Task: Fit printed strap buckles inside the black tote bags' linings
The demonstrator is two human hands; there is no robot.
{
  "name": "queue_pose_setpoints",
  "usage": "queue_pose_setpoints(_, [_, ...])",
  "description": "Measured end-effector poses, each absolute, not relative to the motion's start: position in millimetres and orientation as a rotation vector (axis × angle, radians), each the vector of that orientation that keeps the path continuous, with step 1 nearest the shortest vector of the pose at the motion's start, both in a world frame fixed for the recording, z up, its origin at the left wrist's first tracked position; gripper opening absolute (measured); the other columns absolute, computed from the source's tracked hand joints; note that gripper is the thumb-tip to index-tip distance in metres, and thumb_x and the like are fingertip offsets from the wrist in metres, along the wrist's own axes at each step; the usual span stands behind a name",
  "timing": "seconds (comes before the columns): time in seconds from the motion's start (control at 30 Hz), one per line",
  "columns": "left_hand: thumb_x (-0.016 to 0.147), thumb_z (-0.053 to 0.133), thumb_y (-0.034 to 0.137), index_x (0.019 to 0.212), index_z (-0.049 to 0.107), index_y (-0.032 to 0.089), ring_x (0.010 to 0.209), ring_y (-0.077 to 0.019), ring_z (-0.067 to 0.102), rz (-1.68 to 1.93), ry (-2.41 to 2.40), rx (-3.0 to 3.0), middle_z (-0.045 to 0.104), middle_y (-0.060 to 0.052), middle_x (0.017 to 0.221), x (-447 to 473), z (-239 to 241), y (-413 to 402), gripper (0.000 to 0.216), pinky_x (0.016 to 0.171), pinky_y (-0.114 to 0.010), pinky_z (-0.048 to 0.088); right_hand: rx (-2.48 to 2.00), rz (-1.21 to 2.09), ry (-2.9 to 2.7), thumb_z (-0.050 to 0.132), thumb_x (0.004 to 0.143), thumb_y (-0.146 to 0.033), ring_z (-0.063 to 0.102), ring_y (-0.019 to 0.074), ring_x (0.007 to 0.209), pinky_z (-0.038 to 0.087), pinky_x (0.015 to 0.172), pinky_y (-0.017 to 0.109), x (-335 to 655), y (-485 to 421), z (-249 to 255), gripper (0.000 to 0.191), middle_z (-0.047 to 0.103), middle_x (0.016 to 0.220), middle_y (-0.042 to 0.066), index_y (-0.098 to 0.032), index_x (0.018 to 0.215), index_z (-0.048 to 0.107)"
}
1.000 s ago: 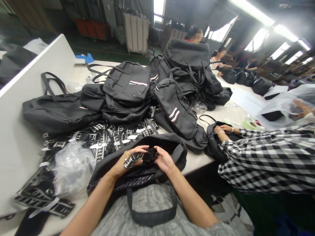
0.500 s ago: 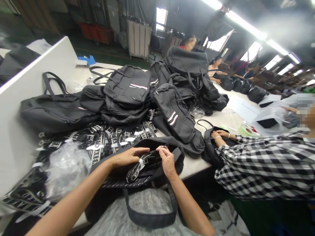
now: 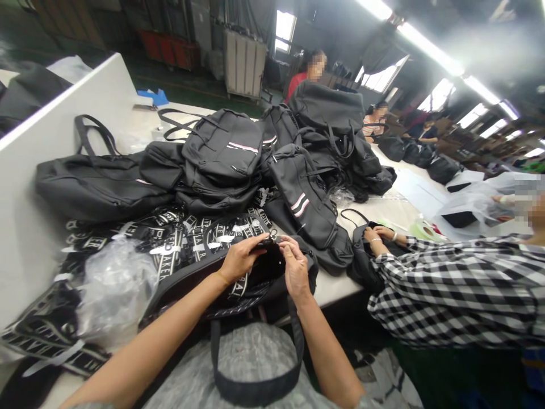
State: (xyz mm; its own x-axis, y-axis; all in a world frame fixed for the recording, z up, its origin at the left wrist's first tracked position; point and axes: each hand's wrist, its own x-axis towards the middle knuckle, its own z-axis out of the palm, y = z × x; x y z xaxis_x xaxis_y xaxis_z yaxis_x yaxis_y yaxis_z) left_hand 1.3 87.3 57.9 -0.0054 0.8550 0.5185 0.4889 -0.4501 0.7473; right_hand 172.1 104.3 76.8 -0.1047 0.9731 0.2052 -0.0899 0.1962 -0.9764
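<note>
An open black bag (image 3: 187,284) lies at the near table edge, its handle loop (image 3: 255,380) hanging toward me. My left hand (image 3: 240,258) and my right hand (image 3: 293,267) meet at the far rim of the bag's mouth, fingers pinched on a small metal zipper pull (image 3: 272,238). A black strap with white lettering (image 3: 238,287) lies inside the bag under my left hand.
A pile of black bags (image 3: 238,165) covers the table (image 3: 21,250) ahead. Lettered straps (image 3: 170,238) and a clear plastic bag (image 3: 114,289) lie at left. A person in a checked shirt (image 3: 460,289) leans in from the right, hand on another bag (image 3: 366,255). Other people work further back.
Both hands rose from inside the bag to its far rim and pinched together at the zipper pull. The lettered strap left my left hand and now lies in the bag.
</note>
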Motion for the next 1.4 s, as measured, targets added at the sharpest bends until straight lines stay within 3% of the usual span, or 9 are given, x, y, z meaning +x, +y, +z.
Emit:
queue_pose_setpoints(0.17, [0.087,0.061,0.024,0.123,0.055,0.018,0.108,-0.0208,0.061,1.949,1.669,1.580,0.065,-0.009,0.118,-2,75,66,0.036,0.100,-0.036,0.048,-1.129,1.269,-1.180,0.060,0.084,-0.044,0.053,0.0141,0.084,0.043,0.076,0.026,180,102,60,0.032,0.063,0.093,0.003,-0.021,0.104,0.069])
queue_pose_setpoints(0.33, [0.087,0.057,0.017,0.123,0.052,0.020,0.113,-0.0192,0.056,1.768,1.391,1.690,0.061,-0.007,0.118,1,80,63,0.036,0.104,-0.036,0.043,-1.083,1.467,-1.016,0.067,0.079,-0.043,0.036,0.0067,0.057,0.032,0.051,0.021,182,102,60,0.035,0.050,0.072,-0.003,-0.023,0.108,0.069])
queue_pose_setpoints(0.57, [0.080,0.053,0.009,0.129,0.051,0.024,0.119,-0.0193,0.053,1.137,0.989,1.582,0.057,-0.004,0.130,25,52,49,0.052,0.108,-0.036,0.038,-1.087,1.637,-0.895,0.073,0.073,-0.040,0.052,0.0085,0.067,0.043,0.058,0.021,187,96,57,0.034,0.062,0.087,0.001,-0.020,0.100,0.071])
queue_pose_setpoints(0.77, [0.082,0.054,0.016,0.133,0.050,0.028,0.127,-0.0199,0.047,1.043,0.936,1.511,0.052,-0.002,0.138,26,56,29,0.052,0.112,-0.034,0.031,-1.116,1.620,-0.852,0.074,0.070,-0.038,0.058,0.0124,0.071,0.050,0.067,0.025,193,91,49,0.030,0.065,0.082,0.004,-0.017,0.092,0.069])
queue_pose_setpoints(0.87, [0.082,0.056,0.025,0.134,0.049,0.027,0.118,-0.0219,0.053,0.950,1.026,1.379,0.057,-0.002,0.130,18,54,29,0.052,0.107,-0.036,0.037,-1.193,1.608,-0.889,0.072,0.071,-0.040,0.060,0.0128,0.068,0.051,0.067,0.027,189,93,44,0.030,0.066,0.080,0.005,-0.015,0.088,0.068])
queue_pose_setpoints(1.03, [0.073,0.054,0.013,0.126,0.056,0.033,0.111,-0.0230,0.057,0.689,1.139,1.500,0.063,0.002,0.120,16,45,12,0.057,0.102,-0.036,0.041,-1.451,1.429,-1.478,0.053,0.082,-0.034,0.061,0.0149,0.067,0.050,0.066,0.028,187,90,34,0.023,0.066,0.076,0.005,-0.015,0.081,0.066])
queue_pose_setpoints(1.2, [0.079,0.049,0.012,0.123,0.058,0.027,0.113,-0.0200,0.054,0.978,0.994,1.467,0.059,-0.003,0.125,24,52,-12,0.048,0.103,-0.033,0.039,-1.642,1.040,-2.486,0.047,0.086,-0.023,0.064,0.0185,0.081,0.043,0.071,0.026,188,78,41,0.021,0.071,0.084,0.005,-0.019,0.085,0.068])
queue_pose_setpoints(1.3, [0.082,0.057,0.019,0.118,0.059,0.022,0.104,-0.0207,0.058,1.118,0.915,1.250,0.064,-0.006,0.108,23,60,-17,0.036,0.098,-0.034,0.043,-1.644,0.867,-2.914,0.056,0.080,-0.024,0.065,0.0242,0.090,0.042,0.073,0.029,182,76,51,0.021,0.072,0.096,0.009,-0.021,0.097,0.067])
queue_pose_setpoints(1.4, [0.082,0.065,0.028,0.121,0.049,0.024,0.083,-0.0189,0.062,1.235,0.790,0.931,0.065,-0.004,0.089,17,73,-18,0.043,0.081,-0.033,0.050,-1.625,0.827,-3.026,0.052,0.081,-0.020,0.065,0.0259,0.090,0.041,0.070,0.030,180,78,63,0.024,0.071,0.097,0.012,-0.020,0.099,0.068])
